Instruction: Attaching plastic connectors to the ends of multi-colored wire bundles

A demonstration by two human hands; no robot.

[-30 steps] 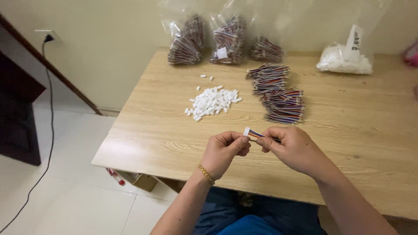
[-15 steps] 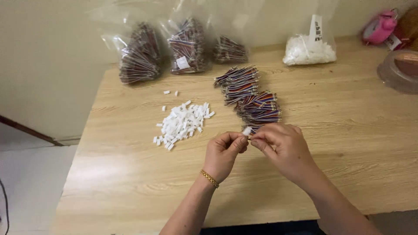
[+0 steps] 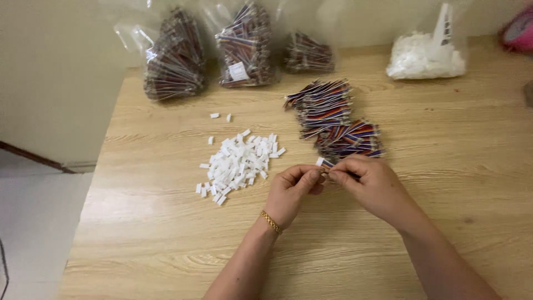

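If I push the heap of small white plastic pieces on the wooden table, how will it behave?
The heap of small white plastic pieces would probably scatter, since the pieces lie loose and a few already sit apart. They look light and blocky, so they should slide, not roll.

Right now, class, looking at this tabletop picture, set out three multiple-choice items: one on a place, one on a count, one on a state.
1. Where is the pile of white connector housings relative to the left hand?
A. To its left
B. To its right
C. Under it

2. How many clear bags of wire bundles stand at the table's far edge?
A. One
B. Three
C. Six

3. What is the state of the right hand?
A. Flat on the table
B. Empty in the air
C. Pinching a small white connector together with the left hand

Answers: 1 A, the white pile lies left of the hand. 2 B, three bags of bundles are lined up there. 3 C, both hands' fingertips meet on the piece.
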